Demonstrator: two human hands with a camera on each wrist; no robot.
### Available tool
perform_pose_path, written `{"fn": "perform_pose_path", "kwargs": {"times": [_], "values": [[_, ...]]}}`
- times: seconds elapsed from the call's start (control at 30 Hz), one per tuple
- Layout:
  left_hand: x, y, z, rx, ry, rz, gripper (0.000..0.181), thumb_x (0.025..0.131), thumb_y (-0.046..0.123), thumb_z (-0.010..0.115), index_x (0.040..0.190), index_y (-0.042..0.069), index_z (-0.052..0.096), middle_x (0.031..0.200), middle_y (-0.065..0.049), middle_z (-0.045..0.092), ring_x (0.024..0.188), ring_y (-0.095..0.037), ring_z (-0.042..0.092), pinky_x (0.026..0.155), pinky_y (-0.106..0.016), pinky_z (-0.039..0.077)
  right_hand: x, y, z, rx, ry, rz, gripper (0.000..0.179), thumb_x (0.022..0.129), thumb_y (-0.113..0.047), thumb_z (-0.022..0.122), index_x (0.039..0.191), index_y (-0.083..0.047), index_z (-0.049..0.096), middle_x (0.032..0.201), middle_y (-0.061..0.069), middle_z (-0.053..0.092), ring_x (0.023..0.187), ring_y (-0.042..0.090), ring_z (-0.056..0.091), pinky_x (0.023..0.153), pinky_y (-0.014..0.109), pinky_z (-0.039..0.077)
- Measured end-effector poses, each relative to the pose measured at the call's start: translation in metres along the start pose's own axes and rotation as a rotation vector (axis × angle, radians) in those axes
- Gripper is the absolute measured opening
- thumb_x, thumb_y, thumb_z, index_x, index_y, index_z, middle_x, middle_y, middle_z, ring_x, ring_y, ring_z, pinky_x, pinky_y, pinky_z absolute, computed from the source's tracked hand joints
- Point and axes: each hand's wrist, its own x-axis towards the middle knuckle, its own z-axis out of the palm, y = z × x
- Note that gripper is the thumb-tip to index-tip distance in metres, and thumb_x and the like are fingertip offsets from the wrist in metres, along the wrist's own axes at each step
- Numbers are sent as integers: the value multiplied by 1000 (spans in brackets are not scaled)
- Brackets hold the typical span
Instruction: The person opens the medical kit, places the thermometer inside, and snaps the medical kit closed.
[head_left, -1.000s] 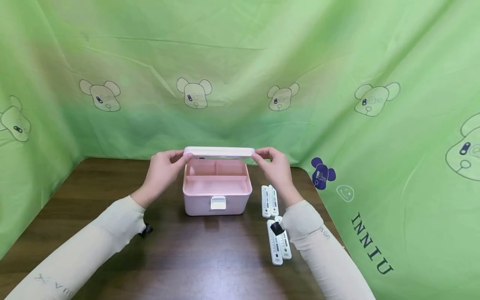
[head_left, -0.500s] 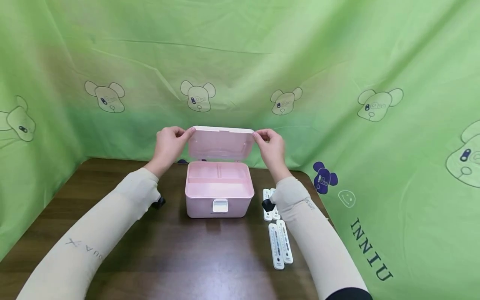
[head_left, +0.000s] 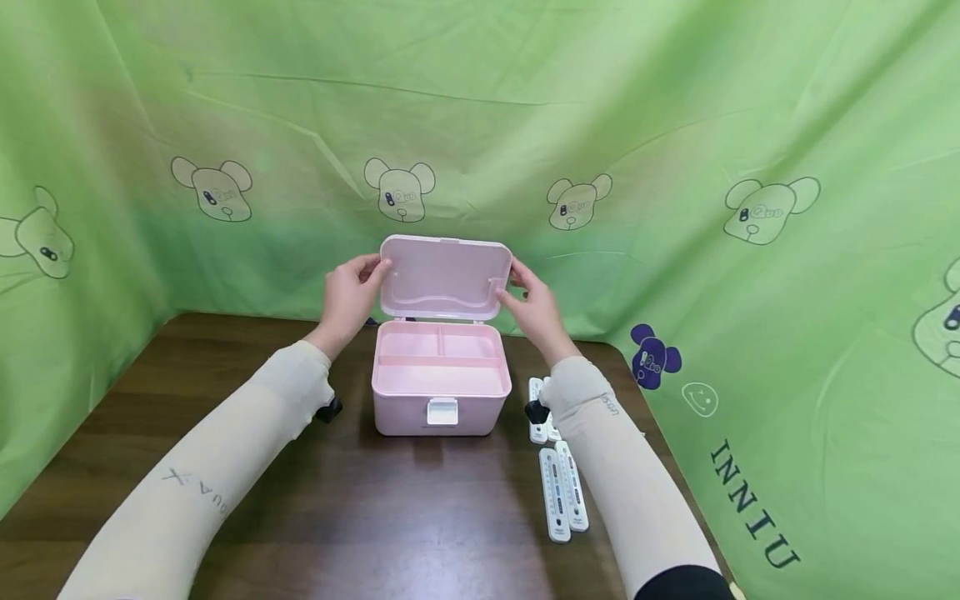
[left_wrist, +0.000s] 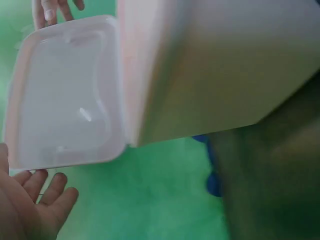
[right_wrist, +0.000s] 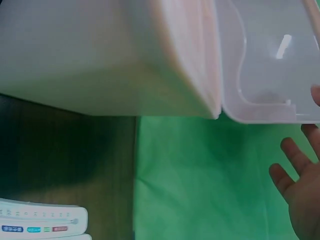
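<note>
A pink plastic storage box [head_left: 401, 415] stands on the table with its lid [head_left: 446, 279] raised upright on the rear hinges. Its inside is divided into a wide front compartment and two smaller back ones. My left hand [head_left: 347, 300] holds the lid's left edge, thumb on the inner side. At the right edge my right hand [head_left: 537, 312] grips the lid between thumb and fingers. The right wrist view shows some fingers [right_wrist: 295, 162] spread behind the lid, off its surface. A white latch [head_left: 442, 412] sits on the box's front.
Several white thermometers [head_left: 555, 496] lie on the table right of the box, some partly hidden under my right wrist. Close behind the brown table [head_left: 420, 517] hangs a green curtain [head_left: 480, 150] with bear prints, which also runs along both sides.
Both hands have swung the lid up and back, from nearly level to upright, so its inner face shows. The right thumb has slid down the lid's edge. The box stays put.
</note>
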Motion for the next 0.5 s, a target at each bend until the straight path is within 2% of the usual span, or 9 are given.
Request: {"fn": "perform_pose_path", "kwargs": {"times": [0.13, 0.27, 0.43, 0.5], "values": [[-8, -20, 6, 7, -95, 8, 59, 98, 33, 71, 148, 6, 54, 128, -17, 71, 118, -31, 67, 100, -47, 56, -4, 12, 5, -64, -64, 20, 79, 96, -26, 74, 162, -29, 32, 153, 9, 54, 140, 31, 50, 118, 58, 35], [-15, -42, 9, 65, -208, -13, 76, 95, 27, 75, 159, 10, 37, 148, -15, 56, 137, -33, 54, 112, -49, 47, -10, 23, 11, -110, -126, 45, 88, 93, -29, 77, 164, -32, 24, 156, 11, 50, 142, 33, 46, 118, 62, 33], [-20, -56, 9, 106, -308, -44, 88, 94, 22, 76, 164, 16, 23, 163, -8, 37, 128, -39, 55, 101, -51, 52, -18, 32, 18, -102, -170, 72, 94, 92, -25, 78, 165, -31, 20, 161, 7, 43, 143, 34, 43, 118, 59, 35], [-21, -60, 8, 107, -339, -53, 88, 95, 20, 75, 164, 16, 20, 166, -6, 31, 134, -39, 51, 103, -51, 51, -20, 35, 19, -112, -189, 79, 94, 92, -23, 78, 165, -30, 19, 162, 4, 41, 144, 34, 43, 119, 57, 35]]}}
